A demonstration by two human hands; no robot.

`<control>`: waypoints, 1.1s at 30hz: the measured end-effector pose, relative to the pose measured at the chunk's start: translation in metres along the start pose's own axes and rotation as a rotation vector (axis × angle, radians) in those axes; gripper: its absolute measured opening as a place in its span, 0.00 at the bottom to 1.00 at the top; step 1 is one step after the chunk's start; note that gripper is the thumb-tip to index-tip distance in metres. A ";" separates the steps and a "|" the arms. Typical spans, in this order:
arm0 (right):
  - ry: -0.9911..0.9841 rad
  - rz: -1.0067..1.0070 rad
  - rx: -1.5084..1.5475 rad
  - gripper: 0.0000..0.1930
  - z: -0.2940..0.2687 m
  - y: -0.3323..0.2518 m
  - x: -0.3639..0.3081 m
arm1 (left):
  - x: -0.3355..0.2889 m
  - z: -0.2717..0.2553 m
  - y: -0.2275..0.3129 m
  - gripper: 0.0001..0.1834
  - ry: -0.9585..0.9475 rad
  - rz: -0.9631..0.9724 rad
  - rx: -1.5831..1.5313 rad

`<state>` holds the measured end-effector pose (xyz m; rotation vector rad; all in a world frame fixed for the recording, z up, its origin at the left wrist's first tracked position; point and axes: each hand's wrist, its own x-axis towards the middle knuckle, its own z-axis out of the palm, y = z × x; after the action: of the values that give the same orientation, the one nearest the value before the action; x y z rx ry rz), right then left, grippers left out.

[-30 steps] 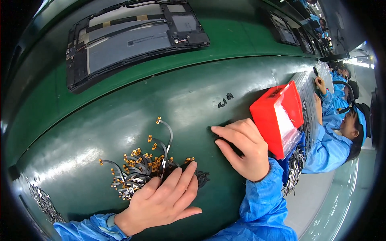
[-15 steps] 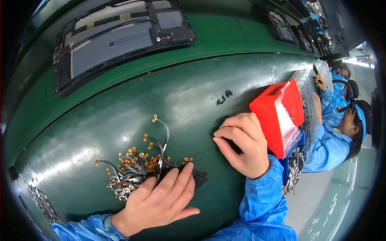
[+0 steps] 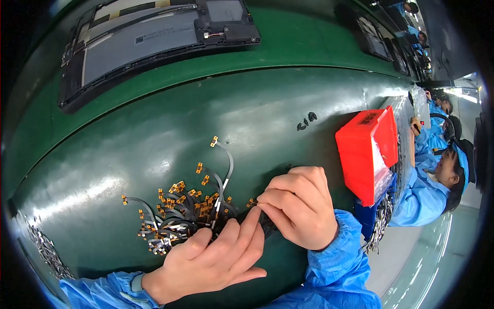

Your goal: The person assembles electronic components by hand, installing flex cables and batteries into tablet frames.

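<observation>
A heap of short dark flex cables with gold-coloured ends [image 3: 177,211] lies on the green bench. Over its near right side rests my left hand [image 3: 206,262], open, its fingers stretched out and touching the cables. My right hand [image 3: 301,208] is closed in a pinch at the heap's right edge, its fingertips meeting the left index fingertip. Just beside that pinch shows one gold cable end [image 3: 251,203]. Whatever sits between the right fingertips is too small to make out. Part of the heap is hidden under both hands.
A red bin [image 3: 357,154] with clear plastic in it stands at right, above a blue bin [image 3: 368,219] of cables. Small black pieces [image 3: 307,121] lie mid-bench. Beyond the seam sits a tablet-like device [image 3: 149,46]. More cables [image 3: 46,247] lie far left. A co-worker [image 3: 429,180] is at right.
My right hand has come left and nearer, from the bench by the red bin to the heap's right edge, meeting my left fingertips. My left hand stays on the cables. The view has shifted slightly.
</observation>
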<state>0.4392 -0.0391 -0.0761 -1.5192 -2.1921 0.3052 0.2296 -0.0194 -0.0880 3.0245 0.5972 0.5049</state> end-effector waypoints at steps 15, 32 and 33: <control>-0.135 -0.285 -0.253 0.18 -0.019 -0.009 0.011 | -0.004 -0.002 0.000 0.29 -0.013 0.014 0.058; 0.103 0.133 0.012 0.10 -0.018 0.028 0.004 | -0.001 -0.004 0.001 0.30 -0.037 0.034 -0.001; 0.108 0.119 -0.011 0.09 -0.017 0.029 0.004 | -0.001 -0.004 0.001 0.32 -0.030 0.047 -0.010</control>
<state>0.4702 -0.0256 -0.0722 -1.6369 -2.0283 0.2428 0.2280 -0.0211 -0.0846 3.0376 0.5219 0.4612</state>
